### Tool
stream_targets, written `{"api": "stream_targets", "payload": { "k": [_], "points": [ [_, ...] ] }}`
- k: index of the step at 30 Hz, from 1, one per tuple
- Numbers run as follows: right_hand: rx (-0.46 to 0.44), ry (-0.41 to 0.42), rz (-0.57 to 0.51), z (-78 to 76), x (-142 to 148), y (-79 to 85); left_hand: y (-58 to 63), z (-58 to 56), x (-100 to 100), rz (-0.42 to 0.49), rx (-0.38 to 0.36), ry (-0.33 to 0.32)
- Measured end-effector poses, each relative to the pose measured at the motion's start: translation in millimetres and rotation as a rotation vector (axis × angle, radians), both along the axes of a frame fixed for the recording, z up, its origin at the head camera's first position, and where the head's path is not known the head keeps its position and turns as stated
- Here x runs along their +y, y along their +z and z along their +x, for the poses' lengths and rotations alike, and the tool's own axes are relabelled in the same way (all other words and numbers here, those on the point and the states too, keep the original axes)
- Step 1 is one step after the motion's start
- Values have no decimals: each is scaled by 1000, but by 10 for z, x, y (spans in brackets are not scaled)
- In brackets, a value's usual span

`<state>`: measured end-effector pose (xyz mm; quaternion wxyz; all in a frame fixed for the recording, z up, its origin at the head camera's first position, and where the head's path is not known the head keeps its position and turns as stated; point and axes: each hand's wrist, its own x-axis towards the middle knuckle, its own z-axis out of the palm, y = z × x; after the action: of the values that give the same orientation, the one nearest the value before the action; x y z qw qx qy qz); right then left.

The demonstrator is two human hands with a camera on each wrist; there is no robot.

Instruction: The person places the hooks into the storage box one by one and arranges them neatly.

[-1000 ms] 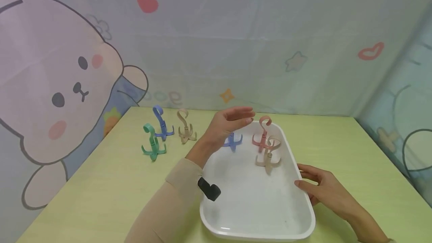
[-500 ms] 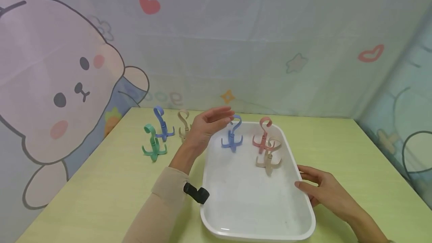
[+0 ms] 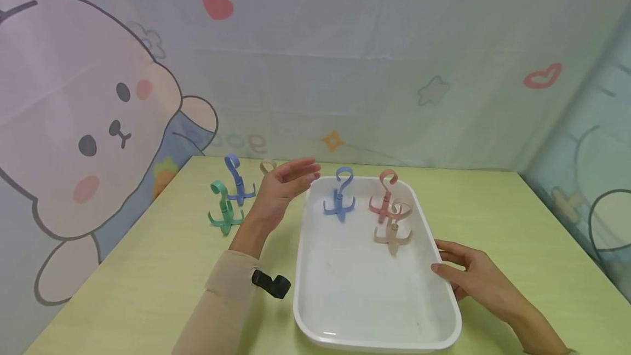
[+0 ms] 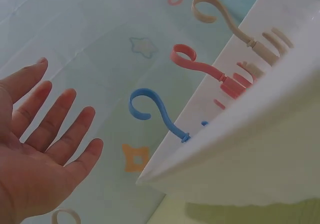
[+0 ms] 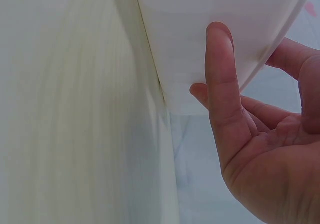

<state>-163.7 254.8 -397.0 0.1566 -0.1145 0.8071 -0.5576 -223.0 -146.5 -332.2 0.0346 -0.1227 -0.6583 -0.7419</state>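
My left hand (image 3: pixel 276 193) is held in the air left of a white tray (image 3: pixel 377 338), fingers extended and nothing in them; the left wrist view shows its bare palm. It partly hides a beige swivel hook (image 3: pixel 268 165) standing on the table. Just left of it stand a green hook (image 3: pixel 225 215) and a blue hook (image 3: pixel 239 185). Inside the tray's far end are another blue hook (image 3: pixel 339 201), a pink hook (image 3: pixel 386 196) and a second beige hook (image 3: pixel 393 232). My right hand (image 3: pixel 475 278) holds the tray's right side, thumb at the rim, fingers against the outer wall.
The yellow-green table (image 3: pixel 123 289) extends on both sides of the tray. A printed cloth (image 3: pixel 315 70) with a cartoon bear hangs along the table's back edge. A black wrist camera (image 3: pixel 271 284) is strapped over my left sleeve (image 3: pixel 217 300).
My left hand has moved left from over the tray's far end, uncovering the blue hook inside and covering part of the beige hook on the table. My right hand stays on the tray.
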Motion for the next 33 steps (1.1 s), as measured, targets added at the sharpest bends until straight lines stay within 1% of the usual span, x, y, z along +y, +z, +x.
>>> {"api": "stream_targets", "payload": {
  "k": [5,8,12,16,26,30,33],
  "points": [
    [2,8,-9,-3,5,2,-32,35,-124,2,-30,57],
    [5,10,-12,-5,6,10,-53,56,-190,15,-33,77],
    [4,5,-8,-8,7,11,-69,91,-273,58,-27,77],
    [-3,1,-2,-8,9,4,-87,126,-349,75,-27,80],
    [-6,1,2,-5,13,4,-33,193,-523,121,-6,147],
    [-5,-2,4,0,9,-9,-28,208,-599,117,5,163],
    [-2,-1,5,0,8,-11,-26,210,-654,96,7,172]
  ]
}}
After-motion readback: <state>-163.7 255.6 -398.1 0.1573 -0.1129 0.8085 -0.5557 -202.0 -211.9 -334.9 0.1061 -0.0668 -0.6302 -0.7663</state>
